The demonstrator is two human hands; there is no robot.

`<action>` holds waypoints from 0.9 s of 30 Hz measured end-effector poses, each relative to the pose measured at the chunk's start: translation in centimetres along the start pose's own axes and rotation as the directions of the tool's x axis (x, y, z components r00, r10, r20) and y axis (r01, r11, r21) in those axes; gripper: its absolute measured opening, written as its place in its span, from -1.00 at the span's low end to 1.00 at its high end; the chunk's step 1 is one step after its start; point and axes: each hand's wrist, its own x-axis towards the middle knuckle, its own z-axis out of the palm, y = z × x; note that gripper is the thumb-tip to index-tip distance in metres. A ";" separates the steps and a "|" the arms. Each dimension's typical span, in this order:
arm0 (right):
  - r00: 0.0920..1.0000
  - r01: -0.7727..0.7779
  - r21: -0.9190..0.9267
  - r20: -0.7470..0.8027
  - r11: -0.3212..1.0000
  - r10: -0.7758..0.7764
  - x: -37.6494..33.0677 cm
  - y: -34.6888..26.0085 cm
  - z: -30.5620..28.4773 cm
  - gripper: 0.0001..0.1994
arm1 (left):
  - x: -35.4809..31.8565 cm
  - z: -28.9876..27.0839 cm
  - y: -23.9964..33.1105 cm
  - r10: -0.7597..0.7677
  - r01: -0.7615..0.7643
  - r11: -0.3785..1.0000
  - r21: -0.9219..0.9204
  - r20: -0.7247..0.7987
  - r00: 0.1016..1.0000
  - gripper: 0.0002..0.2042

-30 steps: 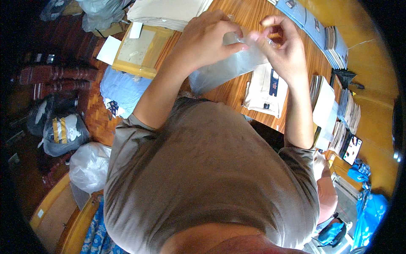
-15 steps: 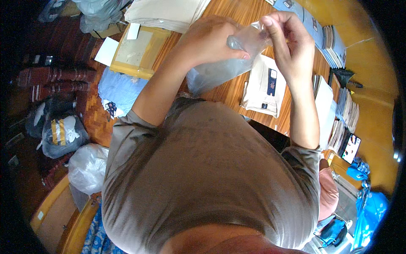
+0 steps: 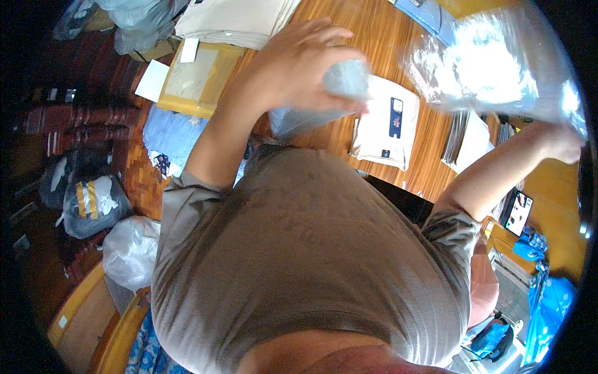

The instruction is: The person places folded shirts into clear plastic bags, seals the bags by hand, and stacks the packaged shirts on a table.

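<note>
Far out to the right, my right hand [image 3: 560,143] is closed on one end of a clear plastic bag [image 3: 479,62], which billows out shiny and blurred over the table's right side. Fingers curved and thumb underneath, my left hand [image 3: 305,68] holds a bundle of clear plastic bags [image 3: 346,81], its near end hanging by my body. Between my hands a folded cream garment [image 3: 385,128] with a dark label lies flat on the wooden table [image 3: 324,134]. The right fingertips are smeared by motion.
Cream folded cloth [image 3: 240,22] is stacked at the far left, beside a taped yellow-brown parcel [image 3: 202,78]. Blue clothing [image 3: 171,134] lies below it. Folded blue garments [image 3: 427,19] stand at the far right. A lit phone [image 3: 518,212] is at the right; stuffed plastic bags [image 3: 131,249] sit left.
My right hand has swung out to the right, drawing one clear bag away from the bundle. My left hand stays near the same place with the bundle, its fingers a bit more spread.
</note>
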 end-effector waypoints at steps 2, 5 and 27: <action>0.997 -0.075 -0.088 0.017 0.993 0.077 -1.6 2.8 -1.8 -0.49 | -1.2 0.1 1.5 0.007 0.000 0.990 0.144 -0.048 0.999 -0.38; 0.989 -0.095 -0.083 0.107 0.992 0.104 -5.3 5.5 -3.1 -0.48 | -3.2 0.2 3.0 -0.128 0.118 0.976 0.183 0.045 0.991 -0.30; 0.783 -0.574 -0.088 0.230 0.814 0.578 -16.1 14.4 -4.3 -0.54 | -6.2 13.7 2.5 -0.222 -0.141 0.723 0.676 0.421 0.879 -0.65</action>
